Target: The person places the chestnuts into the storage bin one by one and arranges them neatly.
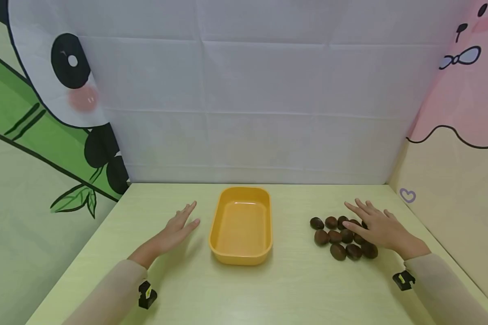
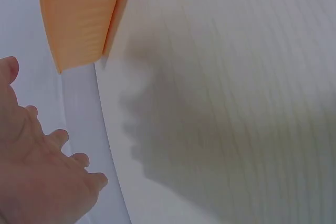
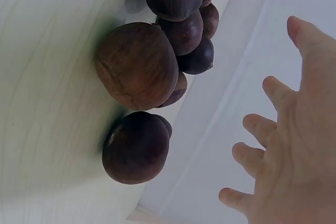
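A yellow rectangular tray [image 1: 241, 260] with a raised rim stands in the middle of the table. My left hand [image 1: 178, 231] is to its left, fingers extended and holding nothing; the left wrist view shows the hand [image 2: 47, 166] apart from the tray's orange-looking wall [image 2: 79, 24]. Several dark brown chestnuts [image 1: 338, 252] lie grouped on the right of the table. Over their right side hovers my right hand [image 1: 384, 230], fingers spread, covering some of them in the head view. In the right wrist view, the hand [image 3: 299, 140] is beside the chestnuts [image 3: 137, 66] with nothing in its grasp.
The pale wood-grain table [image 1: 293, 293] ends at a white backdrop [image 1: 264, 113]. Printed panels flank it, one with a panda and bamboo [image 1: 44, 122] at left, one pink and cream [image 1: 459, 180] at right. A small black device [image 1: 147, 295] sits on each wrist.
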The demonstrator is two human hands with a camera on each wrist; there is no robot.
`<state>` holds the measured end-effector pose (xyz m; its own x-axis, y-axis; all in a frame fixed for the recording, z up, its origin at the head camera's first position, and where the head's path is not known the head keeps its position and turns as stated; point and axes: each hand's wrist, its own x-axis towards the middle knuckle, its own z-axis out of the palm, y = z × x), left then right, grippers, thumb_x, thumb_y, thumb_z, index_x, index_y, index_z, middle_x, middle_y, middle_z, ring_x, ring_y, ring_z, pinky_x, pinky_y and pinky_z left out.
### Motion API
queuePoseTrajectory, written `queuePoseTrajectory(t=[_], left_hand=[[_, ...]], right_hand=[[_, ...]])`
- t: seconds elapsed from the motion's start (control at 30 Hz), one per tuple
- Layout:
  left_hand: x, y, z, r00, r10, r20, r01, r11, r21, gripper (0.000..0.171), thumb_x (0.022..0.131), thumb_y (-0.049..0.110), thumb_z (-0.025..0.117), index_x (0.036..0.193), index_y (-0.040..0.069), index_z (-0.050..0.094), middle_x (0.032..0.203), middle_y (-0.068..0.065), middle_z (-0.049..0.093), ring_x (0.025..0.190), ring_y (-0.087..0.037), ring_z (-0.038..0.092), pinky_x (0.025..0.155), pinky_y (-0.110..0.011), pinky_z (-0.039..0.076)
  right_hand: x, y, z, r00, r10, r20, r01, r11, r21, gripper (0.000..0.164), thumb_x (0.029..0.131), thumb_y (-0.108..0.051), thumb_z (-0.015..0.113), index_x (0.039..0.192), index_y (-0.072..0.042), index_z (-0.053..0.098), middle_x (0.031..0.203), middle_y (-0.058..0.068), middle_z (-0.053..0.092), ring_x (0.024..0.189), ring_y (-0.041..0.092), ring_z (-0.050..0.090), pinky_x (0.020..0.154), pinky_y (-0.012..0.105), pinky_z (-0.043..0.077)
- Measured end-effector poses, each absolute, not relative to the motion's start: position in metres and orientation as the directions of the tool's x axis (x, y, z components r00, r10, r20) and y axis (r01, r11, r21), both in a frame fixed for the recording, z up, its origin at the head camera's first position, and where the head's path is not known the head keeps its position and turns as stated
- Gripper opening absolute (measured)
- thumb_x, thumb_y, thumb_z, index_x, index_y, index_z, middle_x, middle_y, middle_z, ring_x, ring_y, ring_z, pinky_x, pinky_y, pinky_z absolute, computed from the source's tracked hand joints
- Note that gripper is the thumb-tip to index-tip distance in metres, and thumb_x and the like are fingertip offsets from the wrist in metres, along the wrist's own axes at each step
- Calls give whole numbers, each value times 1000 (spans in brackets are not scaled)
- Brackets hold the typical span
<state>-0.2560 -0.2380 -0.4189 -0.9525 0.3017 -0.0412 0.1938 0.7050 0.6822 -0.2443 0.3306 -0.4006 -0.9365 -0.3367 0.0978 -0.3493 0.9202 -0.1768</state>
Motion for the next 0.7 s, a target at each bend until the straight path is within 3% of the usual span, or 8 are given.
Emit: queuePoseTrajectory(t=[0.33,0.47,0.7], left_hand=[[-257,-223,-420,-927,308,-213,-42,479,877,81,102,63,39,161,32,-7,167,-12,-3,151,-39,-2,112,-68,5],[-260,-214,-424,-927,305,-217,-94,372,923,82,101,60,44,162,30,-2,167,-13,4,150,-39,11,116,-60,12],[-267,-197,-436,-929,322,-183,-144,142,979,72,108,32,46,162,14,2,165,-20,10,148,-39,21,114,-54,25]], right_hand=[[-243,327,-404,-926,-363,99,-376,904,-201,67,102,-53,50,156,-15,37,156,28,31,140,53,28,98,79,22],[-244,323,-404,-922,-373,107,-387,896,-219,67,102,-52,51,155,-13,38,156,28,32,140,53,29,98,79,23],[-248,315,-406,-917,-386,97,-398,885,-243,70,102,-52,51,154,-8,38,155,28,34,141,51,29,102,76,22]])
